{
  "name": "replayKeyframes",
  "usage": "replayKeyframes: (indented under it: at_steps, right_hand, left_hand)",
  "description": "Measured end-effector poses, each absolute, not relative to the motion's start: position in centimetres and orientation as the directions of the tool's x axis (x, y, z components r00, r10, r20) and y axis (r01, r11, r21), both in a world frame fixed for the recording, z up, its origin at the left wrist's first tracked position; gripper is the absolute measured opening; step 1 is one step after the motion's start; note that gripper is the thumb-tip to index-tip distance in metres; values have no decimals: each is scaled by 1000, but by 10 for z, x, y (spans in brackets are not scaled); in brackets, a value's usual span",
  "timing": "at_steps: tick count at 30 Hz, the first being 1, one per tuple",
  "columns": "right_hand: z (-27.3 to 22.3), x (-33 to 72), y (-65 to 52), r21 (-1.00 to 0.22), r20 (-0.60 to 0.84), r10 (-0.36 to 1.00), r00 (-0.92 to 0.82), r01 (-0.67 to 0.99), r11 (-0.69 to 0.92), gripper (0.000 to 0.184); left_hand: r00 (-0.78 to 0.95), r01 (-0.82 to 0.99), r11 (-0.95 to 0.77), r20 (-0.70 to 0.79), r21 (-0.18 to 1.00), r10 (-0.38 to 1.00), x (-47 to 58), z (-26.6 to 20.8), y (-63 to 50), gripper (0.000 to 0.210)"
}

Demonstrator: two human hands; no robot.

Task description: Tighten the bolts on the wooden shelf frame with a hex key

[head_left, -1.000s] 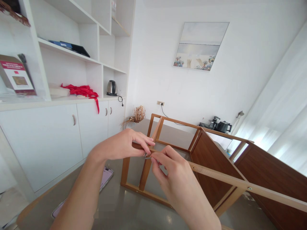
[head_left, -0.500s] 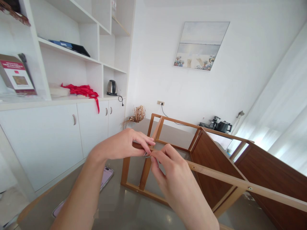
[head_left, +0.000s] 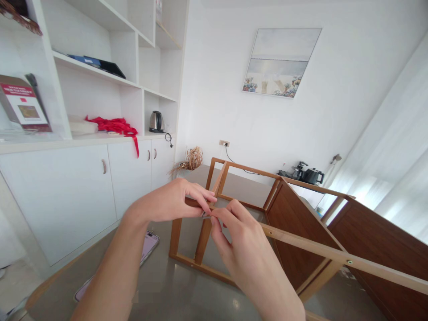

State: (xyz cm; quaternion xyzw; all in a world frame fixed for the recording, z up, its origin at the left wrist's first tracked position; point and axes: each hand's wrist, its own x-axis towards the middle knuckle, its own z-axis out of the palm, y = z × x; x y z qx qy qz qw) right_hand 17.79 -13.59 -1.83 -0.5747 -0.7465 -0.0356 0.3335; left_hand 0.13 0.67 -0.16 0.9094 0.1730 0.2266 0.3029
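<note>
A wooden frame point(head_left: 301, 240) with brown panels lies on its side on a grey-topped table point(head_left: 167, 290). At the near left corner of its upper rail, my right hand point(head_left: 239, 232) pinches the end of a small bent metal hex key point(head_left: 206, 216) between thumb and index finger. My left hand point(head_left: 180, 200) reaches over the same corner, its fingertips closed at the bend of the key, close against the wood. My fingers hide most of the key and whatever it sits in. Farther along the rail, a bolt head point(head_left: 349, 262) shows in a hole.
Under my left forearm lies a phone point(head_left: 150, 244). White shelving point(head_left: 130, 107) stands at the left, with a kettle point(head_left: 156, 121) and red ribbon point(head_left: 115, 127). Dried plants point(head_left: 194, 158) are behind the frame; a black kettle point(head_left: 311, 175) stands at the back right.
The hex key has turned slightly between my fingers. My hands stay at the same corner, and the wooden frame has not visibly moved.
</note>
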Motion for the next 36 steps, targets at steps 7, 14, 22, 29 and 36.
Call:
replayKeyframes:
  at_steps: [7,14,22,29,36]
  right_hand:
    - [-18,183,-135,-358,518,845,-134,863,357,18]
    - [-18,185,-135,-357,515,848,-127,868,347,20]
    - [-18,184,-135,-351,534,834,-136,862,366,19]
    - [-19,184,-134,-333,549,827,-124,875,352,19]
    - [-21,186,-135,-294,557,824,-109,901,318,20]
  left_hand:
    - [833,189,-748,299,636,465,1,0,6,15]
    - [829,200,-743,294,639,476,0,0,5,14]
    - [834,177,-753,310,633,457,0,-2,6,14]
    - [834,182,-763,314,621,454,0,-1,6,15]
    - [832,189,-745,299,639,468,0,0,6,14]
